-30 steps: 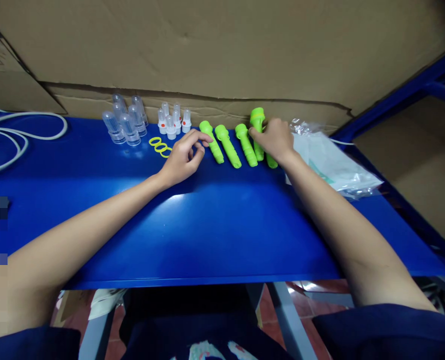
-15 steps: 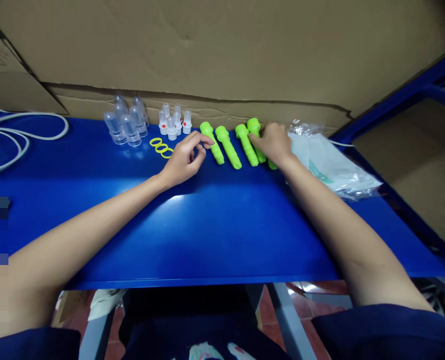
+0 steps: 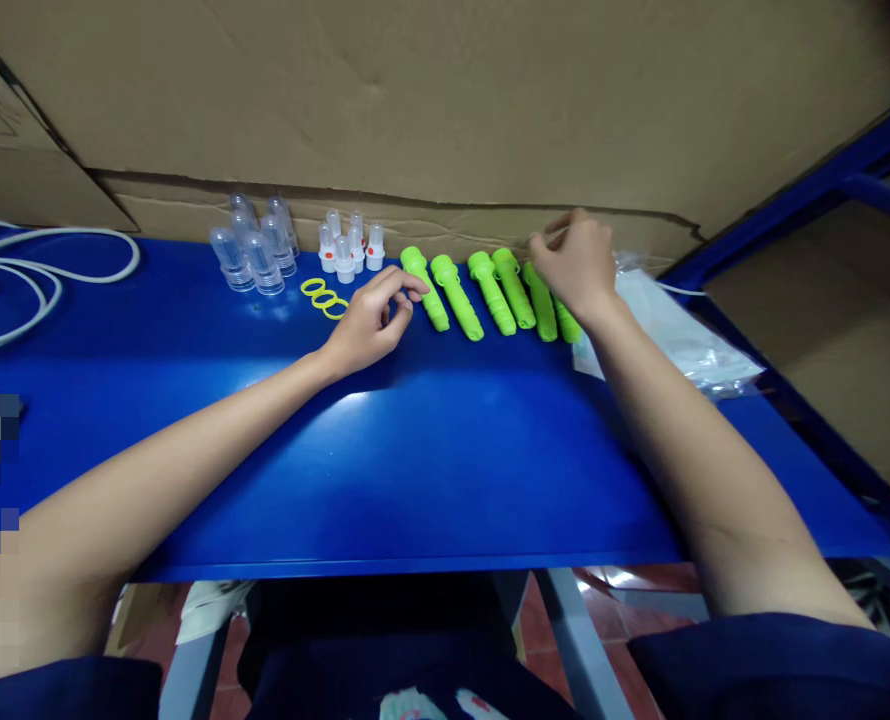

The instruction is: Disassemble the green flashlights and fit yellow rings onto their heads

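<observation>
Several lime-green flashlight-shaped bodies (image 3: 458,298) lie in a slanted row toward the back of the blue table. By the leftmost one, my left hand (image 3: 374,318) rests with fingers loosely bent and thumb apart, holding nothing I can see. My right hand (image 3: 576,262) hovers over the heads of the rightmost green bodies (image 3: 541,305), partly hiding them. Its fingers are bent and apart, and no object shows in them. Left of my left hand lie yellow rings (image 3: 325,299). Behind the rings, several small white-based clear bulb pieces (image 3: 345,264) stand upright.
Several clear domed plastic covers (image 3: 265,268) stand at the back left, near a looped white cable (image 3: 126,262). A clear plastic bag with white contents (image 3: 670,330) lies at the right. Cardboard (image 3: 385,110) walls the back, and a blue metal frame (image 3: 812,180) rises at the right.
My right hand has lifted off a green body and shifted right and up, uncovering more of the row's right end. My left hand has stayed in place.
</observation>
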The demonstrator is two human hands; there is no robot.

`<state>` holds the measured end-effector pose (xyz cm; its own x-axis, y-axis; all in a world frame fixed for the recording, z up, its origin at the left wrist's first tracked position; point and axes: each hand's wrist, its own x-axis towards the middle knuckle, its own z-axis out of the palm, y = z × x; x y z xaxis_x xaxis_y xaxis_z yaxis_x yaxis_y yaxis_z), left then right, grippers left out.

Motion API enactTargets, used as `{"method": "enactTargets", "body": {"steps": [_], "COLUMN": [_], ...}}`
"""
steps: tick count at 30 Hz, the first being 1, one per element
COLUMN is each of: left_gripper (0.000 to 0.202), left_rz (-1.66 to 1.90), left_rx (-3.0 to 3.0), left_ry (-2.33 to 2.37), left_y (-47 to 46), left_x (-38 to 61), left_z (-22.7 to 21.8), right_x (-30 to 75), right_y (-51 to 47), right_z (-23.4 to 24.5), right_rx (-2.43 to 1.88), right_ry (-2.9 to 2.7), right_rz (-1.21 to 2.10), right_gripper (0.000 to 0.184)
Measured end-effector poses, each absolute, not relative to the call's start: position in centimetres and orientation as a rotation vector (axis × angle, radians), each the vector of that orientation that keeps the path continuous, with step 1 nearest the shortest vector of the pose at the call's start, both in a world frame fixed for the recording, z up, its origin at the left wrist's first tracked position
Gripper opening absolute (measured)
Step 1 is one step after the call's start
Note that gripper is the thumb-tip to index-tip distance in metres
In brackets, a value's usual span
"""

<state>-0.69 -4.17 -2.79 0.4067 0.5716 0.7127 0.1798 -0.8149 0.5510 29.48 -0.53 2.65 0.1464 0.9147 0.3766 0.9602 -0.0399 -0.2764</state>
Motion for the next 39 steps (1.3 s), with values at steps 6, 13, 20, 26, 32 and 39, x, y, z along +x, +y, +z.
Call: {"method": "enactTargets", "body": {"steps": [6, 13, 20, 26, 32, 39], "left_gripper": [0.021, 0.021, 0.024, 0.025, 0.024, 0.009], "left_rz": [1.344, 1.374, 1.424, 0.998, 0.254, 0.036], "left_rx": [2.269, 2.159, 2.162, 2.556, 2.757, 2.603], "left_ry": [0.716, 0.795, 1.050, 1.199, 1.355, 1.521], "left_y": [-4.1, -3.6, -2.1, -1.6, 1.0, 0.4], "left_x": [-0.9, -1.0, -3.1, -5.5, -8.5, -7.4], "left_z": [-2.8, -3.0, 0.9, 4.9, 2.5, 2.3], "right_x": [26.7, 24.9, 24.2, 24.3, 21.6, 17.9], "right_y": [-1.7, -2.0, -2.3, -2.6, -4.5, -7.9], "right_z": [3.5, 1.0, 1.4, 2.8, 4.0, 2.4], "right_rx": [-1.991, -2.052, -2.090, -1.977, -1.785, -1.427], "right_ry": [-1.764, -1.963, -2.041, -1.922, -2.002, -2.388], "right_rz": [-0.028, -0.054, -0.052, -0.051, 0.001, 0.164], "right_gripper": [0.032, 0.047, 0.047, 0.048, 0.057, 0.054]}}
